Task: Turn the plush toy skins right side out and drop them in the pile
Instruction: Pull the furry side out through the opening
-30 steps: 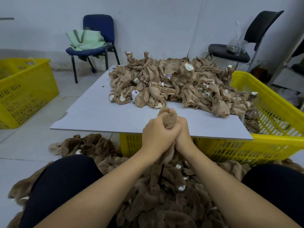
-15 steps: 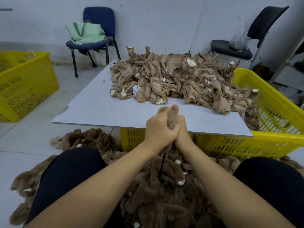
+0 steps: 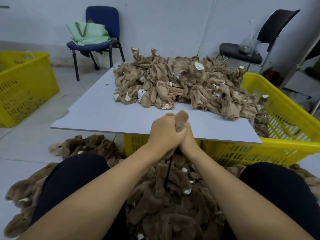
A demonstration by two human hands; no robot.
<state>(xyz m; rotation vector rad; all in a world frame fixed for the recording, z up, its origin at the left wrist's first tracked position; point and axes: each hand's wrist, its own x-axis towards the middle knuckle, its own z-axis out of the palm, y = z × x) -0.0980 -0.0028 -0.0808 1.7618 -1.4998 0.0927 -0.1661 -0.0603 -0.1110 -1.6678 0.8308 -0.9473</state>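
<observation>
My left hand (image 3: 164, 132) and my right hand (image 3: 187, 137) are pressed together at the near edge of the white board (image 3: 97, 116), both gripping one brown plush skin (image 3: 181, 118). Its furry tip sticks up above my fingers; most of it is hidden inside my fists. A thin black stick (image 3: 168, 172) hangs down from under my hands. On the board's far half lies a heap of inside-out tan skins (image 3: 181, 84). A pile of fluffy brown turned skins (image 3: 173, 201) covers the floor between my knees.
The board rests on a yellow crate (image 3: 285, 134) that juts out to the right. Another yellow crate (image 3: 26, 84) stands at the left. A blue chair with a green bag (image 3: 90, 33) and a black chair (image 3: 242, 52) stand at the wall.
My hands stay clasped on the same skin at the board's edge. The furry tip has shifted slightly above my fingers. The camera has tilted a little.
</observation>
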